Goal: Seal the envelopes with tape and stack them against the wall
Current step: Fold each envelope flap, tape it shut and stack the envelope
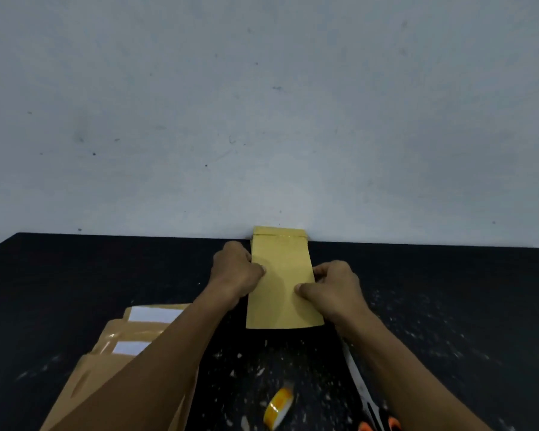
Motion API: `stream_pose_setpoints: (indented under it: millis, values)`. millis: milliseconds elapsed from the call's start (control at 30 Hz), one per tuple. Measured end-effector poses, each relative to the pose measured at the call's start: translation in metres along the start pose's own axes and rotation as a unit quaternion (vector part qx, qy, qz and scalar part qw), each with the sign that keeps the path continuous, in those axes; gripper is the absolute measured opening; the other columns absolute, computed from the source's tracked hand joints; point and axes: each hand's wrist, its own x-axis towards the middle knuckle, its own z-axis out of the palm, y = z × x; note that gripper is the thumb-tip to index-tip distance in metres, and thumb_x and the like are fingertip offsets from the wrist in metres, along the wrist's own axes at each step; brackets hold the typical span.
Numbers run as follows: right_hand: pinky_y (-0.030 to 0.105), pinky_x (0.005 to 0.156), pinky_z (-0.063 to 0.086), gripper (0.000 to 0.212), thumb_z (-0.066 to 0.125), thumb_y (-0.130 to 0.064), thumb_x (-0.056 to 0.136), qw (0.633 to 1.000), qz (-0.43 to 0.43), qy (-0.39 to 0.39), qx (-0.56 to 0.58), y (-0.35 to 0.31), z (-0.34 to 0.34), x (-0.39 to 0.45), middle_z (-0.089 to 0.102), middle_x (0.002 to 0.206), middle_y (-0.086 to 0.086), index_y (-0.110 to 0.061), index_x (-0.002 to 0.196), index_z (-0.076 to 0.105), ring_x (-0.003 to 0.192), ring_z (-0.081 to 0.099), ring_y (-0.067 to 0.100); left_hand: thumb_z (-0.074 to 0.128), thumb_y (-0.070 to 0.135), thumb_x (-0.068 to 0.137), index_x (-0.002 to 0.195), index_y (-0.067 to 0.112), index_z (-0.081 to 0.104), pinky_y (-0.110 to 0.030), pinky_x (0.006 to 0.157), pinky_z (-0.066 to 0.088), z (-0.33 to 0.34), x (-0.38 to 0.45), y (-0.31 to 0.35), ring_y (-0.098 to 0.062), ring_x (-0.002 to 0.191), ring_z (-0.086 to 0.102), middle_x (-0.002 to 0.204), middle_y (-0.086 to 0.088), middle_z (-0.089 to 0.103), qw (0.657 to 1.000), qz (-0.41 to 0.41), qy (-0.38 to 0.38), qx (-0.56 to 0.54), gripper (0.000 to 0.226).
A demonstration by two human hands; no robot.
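Note:
A yellow-brown envelope (282, 284) lies on the black table (106, 269), its taped top end touching the grey wall (262, 119). My left hand (235, 270) pinches its left edge with thumb on top. My right hand (332, 289) pinches its right edge the same way. A pile of brown envelopes (119, 346) with white flap strips lies at the lower left, partly hidden by my left forearm. A roll of tape (279, 407) sits near the front, between my forearms.
Scissors (366, 396) with orange-and-black handles lie under my right forearm at the lower right. The tabletop is speckled with pale marks. The table's far edge meets the wall.

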Motion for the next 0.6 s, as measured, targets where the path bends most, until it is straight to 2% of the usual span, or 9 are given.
stream_pose_setpoints:
  millis: [100, 200, 300, 433, 500, 600]
  values:
    - [0.042, 0.077, 0.060, 0.026, 0.074, -0.028, 0.077, 0.999, 0.013, 0.007, -0.048, -0.002, 0.009, 0.022, 0.064, 0.100, 0.004, -0.016, 0.098, 0.064, 0.086, 0.064, 0.021, 0.071, 0.009, 0.085, 0.097, -0.005, 0.069, -0.041, 0.074, 0.059, 0.008, 0.025, 0.000, -0.027, 0.085, 0.069, 0.093, -0.015, 0.071, 1.000, -0.005, -0.003, 0.021, 0.019]
    - [0.037, 0.076, 0.055, 0.027, 0.072, -0.031, 0.081, 0.994, 0.024, 0.010, -0.111, -0.005, 0.015, 0.034, 0.059, 0.102, 0.002, -0.018, 0.100, 0.058, 0.089, 0.060, 0.021, 0.070, 0.008, 0.085, 0.084, 0.001, 0.065, -0.032, 0.061, 0.058, 0.017, 0.041, -0.006, -0.023, 0.075, 0.067, 0.082, -0.009, 0.065, 0.999, -0.006, -0.003, 0.045, 0.009]
    - [0.033, 0.073, 0.043, 0.030, 0.069, -0.035, 0.087, 0.984, 0.023, 0.019, -0.178, -0.008, 0.015, 0.034, 0.049, 0.101, 0.000, -0.018, 0.106, 0.053, 0.089, 0.051, 0.021, 0.071, 0.007, 0.084, 0.076, 0.004, 0.062, -0.026, 0.052, 0.053, 0.020, 0.046, -0.009, -0.021, 0.068, 0.064, 0.076, -0.008, 0.062, 0.998, 0.004, 0.001, 0.056, 0.013]
    - [0.034, 0.074, 0.040, 0.033, 0.066, -0.042, 0.090, 0.971, 0.015, 0.011, -0.237, -0.012, 0.013, 0.025, 0.045, 0.102, 0.001, -0.018, 0.104, 0.047, 0.096, 0.052, 0.025, 0.073, 0.009, 0.085, 0.071, 0.007, 0.058, -0.025, 0.048, 0.049, 0.018, 0.042, -0.009, -0.017, 0.063, 0.061, 0.073, -0.006, 0.060, 0.998, 0.015, 0.004, 0.061, 0.021]
    - [0.034, 0.075, 0.041, 0.038, 0.066, -0.048, 0.089, 0.970, 0.008, 0.010, -0.243, -0.013, 0.013, 0.021, 0.050, 0.108, 0.003, -0.018, 0.105, 0.049, 0.099, 0.055, 0.026, 0.072, 0.013, 0.086, 0.068, 0.012, 0.053, -0.024, 0.050, 0.048, 0.014, 0.036, -0.008, -0.014, 0.063, 0.058, 0.071, -0.003, 0.057, 0.998, 0.027, 0.001, 0.056, 0.027]
    - [0.034, 0.079, 0.044, 0.049, 0.067, -0.050, 0.089, 0.971, -0.040, 0.022, -0.236, -0.014, 0.012, 0.008, 0.055, 0.123, 0.004, -0.019, 0.124, 0.054, 0.112, 0.057, 0.027, 0.073, 0.021, 0.088, 0.072, 0.017, 0.055, -0.022, 0.060, 0.049, 0.000, 0.020, -0.005, -0.006, 0.066, 0.055, 0.075, 0.002, 0.058, 0.997, 0.061, 0.002, 0.053, 0.025]
